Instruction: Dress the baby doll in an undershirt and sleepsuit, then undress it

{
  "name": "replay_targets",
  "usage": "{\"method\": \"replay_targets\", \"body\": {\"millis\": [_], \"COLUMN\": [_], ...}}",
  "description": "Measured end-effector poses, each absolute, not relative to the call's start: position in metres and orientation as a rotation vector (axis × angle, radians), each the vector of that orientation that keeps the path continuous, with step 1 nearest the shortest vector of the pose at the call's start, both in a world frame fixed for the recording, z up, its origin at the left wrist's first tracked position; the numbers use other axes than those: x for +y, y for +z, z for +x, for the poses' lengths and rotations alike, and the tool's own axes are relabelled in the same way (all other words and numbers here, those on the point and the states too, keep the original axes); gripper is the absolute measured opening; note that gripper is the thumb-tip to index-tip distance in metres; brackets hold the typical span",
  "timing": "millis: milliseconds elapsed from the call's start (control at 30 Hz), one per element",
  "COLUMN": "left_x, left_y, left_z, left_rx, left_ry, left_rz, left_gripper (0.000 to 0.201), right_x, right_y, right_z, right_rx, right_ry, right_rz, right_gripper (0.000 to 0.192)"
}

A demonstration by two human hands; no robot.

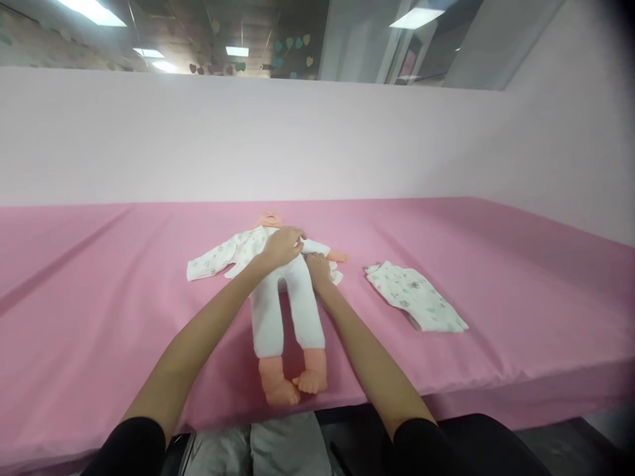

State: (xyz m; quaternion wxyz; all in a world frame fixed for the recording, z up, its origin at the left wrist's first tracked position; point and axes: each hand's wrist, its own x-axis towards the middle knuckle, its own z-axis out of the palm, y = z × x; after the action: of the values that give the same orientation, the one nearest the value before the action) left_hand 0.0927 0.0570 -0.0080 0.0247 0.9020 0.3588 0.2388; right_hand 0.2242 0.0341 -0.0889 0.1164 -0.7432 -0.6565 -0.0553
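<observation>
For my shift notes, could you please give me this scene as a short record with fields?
surface: table under a pink cloth
doll: doll on its back, head away from the person, in white leggings and an open printed top
left hand: left hand on the doll's chest, on the top
right hand: right hand at the doll's side, on the top's edge
beside: folded garment to the right of the doll, apart from it

I take this for an office-type room fitted out as a staged work station. Across the middle of the frame I see a table under pink cloth, a plain pink screen behind it, and at the top ceiling light panels and paper hearts.
</observation>
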Motion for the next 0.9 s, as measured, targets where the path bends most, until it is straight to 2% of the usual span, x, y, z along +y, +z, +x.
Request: {"method": "replay_targets", "body": {"millis": [133,233,367,567,900], "left_x": [0.09,0.105,0.112,0.113,0.128], "left_y": [-0.022,-0.031,-0.034,-0.031,-0.042], "left_z": [0.145,0.167,0.174,0.179,0.196], "left_rx": [1.044,1.04,1.047,1.183,1.218], "left_ry": [0.338,0.173,0.112,0.027,-0.018], "left_rz": [2.95,2.917,2.874,2.809,2.681], "left_gripper": [0.044,0.047,0.043,0.062,0.062], "right_x": [0.034,0.037,0.042,0.047,0.039], "right_y": [-0.087,-0.09,-0.095,-0.101,-0.091], "right_z": [0.226,0.229,0.233,0.238,0.248], "right_rx": [-1.863,-1.805,-1.722,-1.567,-1.407], "right_ry": [-0.098,-0.04,-0.014,0.051,0.169], "right_rz": [-2.144,-2.126,-2.103,-2.058,-2.06], "right_gripper": [0.03,0.032,0.037,0.037,0.028]}}
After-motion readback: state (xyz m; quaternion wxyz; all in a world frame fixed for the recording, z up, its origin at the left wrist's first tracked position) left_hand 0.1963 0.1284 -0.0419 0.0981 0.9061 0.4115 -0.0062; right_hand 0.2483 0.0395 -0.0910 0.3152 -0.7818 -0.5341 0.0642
